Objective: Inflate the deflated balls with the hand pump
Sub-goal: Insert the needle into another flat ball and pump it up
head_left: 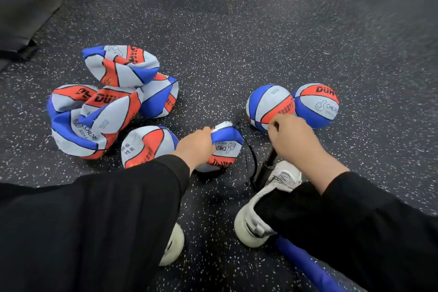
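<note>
**Pumping the third ball: hold it still, stroke straight**

My left hand (195, 144) is curled round the half-limp ball (225, 147) on the floor, just ahead of my shoe (267, 199). My right hand (292, 138) is fisted over the pump (265, 170) handle, its barrel standing beside the shoe. The hose (251, 149) loops up to the ball's top. I judge I should push straight down the barrel, keep the ball from twisting so the needle stays seated, and stop once it matches the two round balls (270, 106) nearby. Flat ones (113, 99) wait left.
</note>
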Tool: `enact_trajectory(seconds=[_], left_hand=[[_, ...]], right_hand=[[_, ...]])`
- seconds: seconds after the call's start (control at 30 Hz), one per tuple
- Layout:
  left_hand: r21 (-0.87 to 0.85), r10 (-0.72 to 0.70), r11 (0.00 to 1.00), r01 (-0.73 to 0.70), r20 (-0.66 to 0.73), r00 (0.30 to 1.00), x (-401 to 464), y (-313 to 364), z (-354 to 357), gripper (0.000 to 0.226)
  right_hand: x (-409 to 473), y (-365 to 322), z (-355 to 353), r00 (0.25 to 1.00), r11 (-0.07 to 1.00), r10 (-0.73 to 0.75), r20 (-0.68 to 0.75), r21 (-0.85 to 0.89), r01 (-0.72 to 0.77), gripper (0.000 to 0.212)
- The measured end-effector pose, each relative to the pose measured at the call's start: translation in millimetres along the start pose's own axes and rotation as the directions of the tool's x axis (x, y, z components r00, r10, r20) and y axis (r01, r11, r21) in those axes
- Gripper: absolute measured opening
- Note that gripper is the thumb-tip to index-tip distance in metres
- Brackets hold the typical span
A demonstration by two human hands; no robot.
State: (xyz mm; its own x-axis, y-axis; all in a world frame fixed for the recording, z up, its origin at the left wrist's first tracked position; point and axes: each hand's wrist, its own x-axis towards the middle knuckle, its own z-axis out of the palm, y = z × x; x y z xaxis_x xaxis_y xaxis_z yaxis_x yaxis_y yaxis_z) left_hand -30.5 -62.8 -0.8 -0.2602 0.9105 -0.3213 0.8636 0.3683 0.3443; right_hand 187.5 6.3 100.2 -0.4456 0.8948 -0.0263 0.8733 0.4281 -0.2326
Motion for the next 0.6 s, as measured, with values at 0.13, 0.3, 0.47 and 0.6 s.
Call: enact_trajectory(seconds=[0.13,0.3,0.47,0.6], left_hand=[[-0.001,-0.001,1.0,0.001,0.029,1.0,2.4,6.1,-2.6,0.016],[-0.009,0.028,1.0,-0.028,0.029,0.999,4.8,15.9,0.8,0.02],[-0.001,0.028,1.0,-0.028,0.056,0.998,2.8,16.3,2.2,0.031],[-0.014,0.016,1.0,-0.015,0.056,0.998,1.5,16.0,3.7,0.035]], right_hand=[[9.4,5.3,-21.2,1.0,0.998,0.031,0.006,-0.063,-0.03,0.023],[-16.2,3.6,40.1,0.981,0.993,0.119,-0.153,0.024,-0.116,0.02],[-42.7,6.8,86.0,0.994,0.994,0.106,0.019,0.0,-0.106,0.019],[-40.0,4.2,86.4,0.989,0.998,0.049,0.138,0.041,-0.056,0.023]])
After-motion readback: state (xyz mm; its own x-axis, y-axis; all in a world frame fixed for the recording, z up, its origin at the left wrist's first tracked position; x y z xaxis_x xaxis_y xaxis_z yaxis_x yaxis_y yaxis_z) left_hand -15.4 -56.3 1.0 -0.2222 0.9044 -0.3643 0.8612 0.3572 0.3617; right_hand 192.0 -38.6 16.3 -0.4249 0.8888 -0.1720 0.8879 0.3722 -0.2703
